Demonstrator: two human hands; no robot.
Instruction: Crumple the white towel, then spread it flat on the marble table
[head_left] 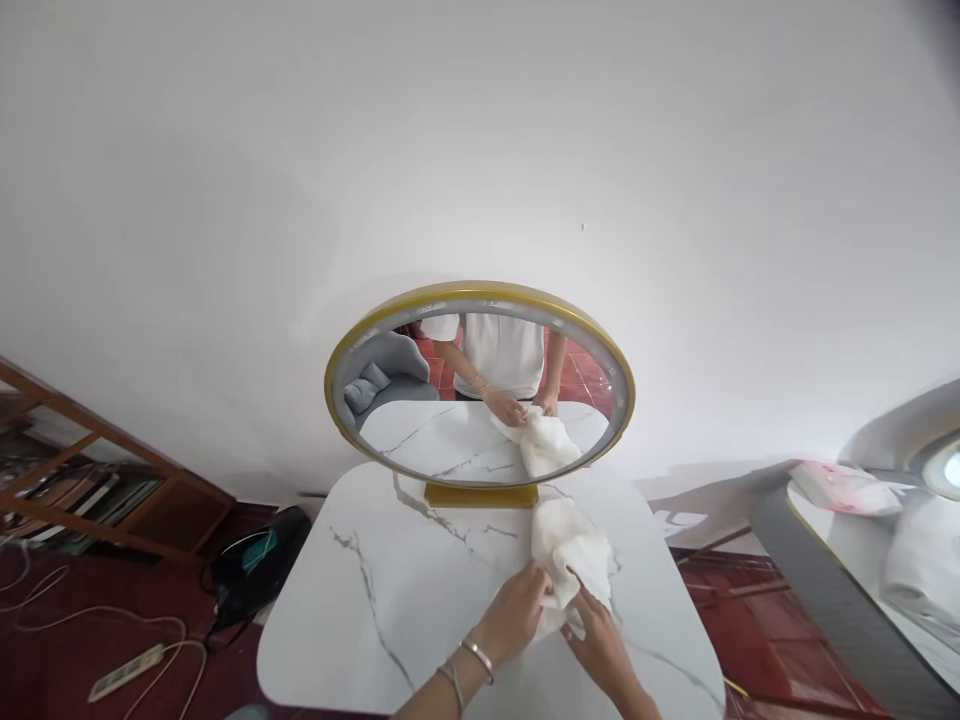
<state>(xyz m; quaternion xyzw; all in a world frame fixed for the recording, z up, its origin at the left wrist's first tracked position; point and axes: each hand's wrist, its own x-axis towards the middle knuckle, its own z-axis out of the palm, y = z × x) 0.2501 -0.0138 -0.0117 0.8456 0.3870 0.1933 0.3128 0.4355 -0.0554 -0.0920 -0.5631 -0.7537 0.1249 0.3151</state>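
Observation:
A crumpled white cloth (pixel 574 550) lies on the right half of the white marble-patterned table (pixel 337 630). My left hand (pixel 517 610), with bracelets at the wrist, has its fingers closed on the cloth's near left edge. My right hand (pixel 596 635), wearing a ring, grips the near right part of the same cloth. Both hands are close together, just above the tabletop. Behind the cloth stands an oval mirror (pixel 480 440) with a gold frame and base, reflecting the hands, the cloth and a white shirt.
On the left are a wooden shelf (pixel 187 520) with books, a black bag (pixel 259 570) and a power strip (pixel 126 672) with cables on the red floor. At right, a second table holds a pink-and-white packet (pixel 847 487) and another mirror. A white wall rises behind.

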